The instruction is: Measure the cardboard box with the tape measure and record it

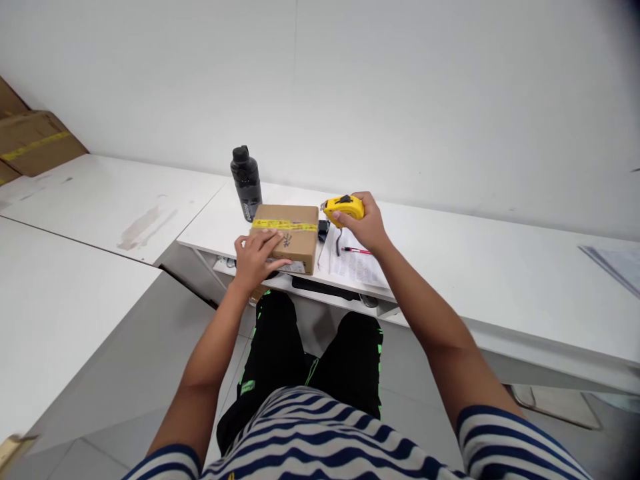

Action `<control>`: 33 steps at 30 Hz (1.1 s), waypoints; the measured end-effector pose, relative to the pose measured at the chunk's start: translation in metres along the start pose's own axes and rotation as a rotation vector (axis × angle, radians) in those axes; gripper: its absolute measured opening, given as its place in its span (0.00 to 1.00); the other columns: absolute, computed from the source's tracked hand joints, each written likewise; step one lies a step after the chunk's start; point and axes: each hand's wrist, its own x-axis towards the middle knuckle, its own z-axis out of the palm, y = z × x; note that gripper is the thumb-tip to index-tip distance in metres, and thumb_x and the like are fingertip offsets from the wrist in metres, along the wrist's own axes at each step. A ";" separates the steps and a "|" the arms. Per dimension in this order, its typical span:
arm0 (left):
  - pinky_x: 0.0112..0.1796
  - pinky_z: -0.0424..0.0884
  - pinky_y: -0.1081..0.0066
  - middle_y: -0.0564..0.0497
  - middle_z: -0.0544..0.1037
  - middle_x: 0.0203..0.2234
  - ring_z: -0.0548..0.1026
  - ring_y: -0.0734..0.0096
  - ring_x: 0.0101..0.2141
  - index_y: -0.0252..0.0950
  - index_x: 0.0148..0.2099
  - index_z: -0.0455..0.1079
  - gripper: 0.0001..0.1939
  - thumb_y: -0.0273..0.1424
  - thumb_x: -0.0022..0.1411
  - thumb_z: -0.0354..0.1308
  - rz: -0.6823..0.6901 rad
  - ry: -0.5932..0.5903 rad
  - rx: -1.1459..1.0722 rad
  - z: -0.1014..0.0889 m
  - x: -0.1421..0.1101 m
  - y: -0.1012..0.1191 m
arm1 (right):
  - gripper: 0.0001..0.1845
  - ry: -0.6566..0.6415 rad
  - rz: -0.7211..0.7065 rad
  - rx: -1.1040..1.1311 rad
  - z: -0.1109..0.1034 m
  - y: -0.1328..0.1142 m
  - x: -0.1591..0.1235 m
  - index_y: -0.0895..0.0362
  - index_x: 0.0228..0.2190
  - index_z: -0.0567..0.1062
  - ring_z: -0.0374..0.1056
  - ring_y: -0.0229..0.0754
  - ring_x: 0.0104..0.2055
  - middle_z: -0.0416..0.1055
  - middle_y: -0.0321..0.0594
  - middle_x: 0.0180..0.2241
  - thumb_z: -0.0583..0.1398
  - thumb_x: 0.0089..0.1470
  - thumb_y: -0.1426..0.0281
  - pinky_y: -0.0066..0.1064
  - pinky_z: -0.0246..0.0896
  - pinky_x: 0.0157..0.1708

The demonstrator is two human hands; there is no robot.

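A small cardboard box (pixel 295 246) with yellow printed tape across its top sits near the front edge of the white desk. My left hand (pixel 255 260) rests on its near left corner, fingers spread over the top and thumb along the front side. In my right hand (pixel 369 223) is a yellow tape measure (pixel 350 208), gripped above the desk just right of the box. Its metal hook end points left, and a dark wrist strap hangs below. No drawn-out blade can be made out. Beneath it lie printed papers (pixel 357 265) and a red pen (pixel 357 251).
A dark water bottle (pixel 246 183) stands behind the box, close to the wall. A small black object (pixel 323 230) touches or nearly touches the box's right side. More papers (pixel 615 267) lie far right. Large cardboard boxes (pixel 40 140) are stacked far left. Below the desktop runs a shelf (pixel 320 293).
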 end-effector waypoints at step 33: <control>0.63 0.61 0.62 0.48 0.67 0.65 0.65 0.59 0.64 0.44 0.67 0.62 0.26 0.37 0.68 0.54 -0.438 0.476 -0.744 0.008 0.011 -0.020 | 0.26 -0.554 -0.593 -0.607 0.133 -0.088 0.078 0.52 0.54 0.74 0.71 0.55 0.47 0.75 0.46 0.47 0.59 0.58 0.54 0.45 0.65 0.47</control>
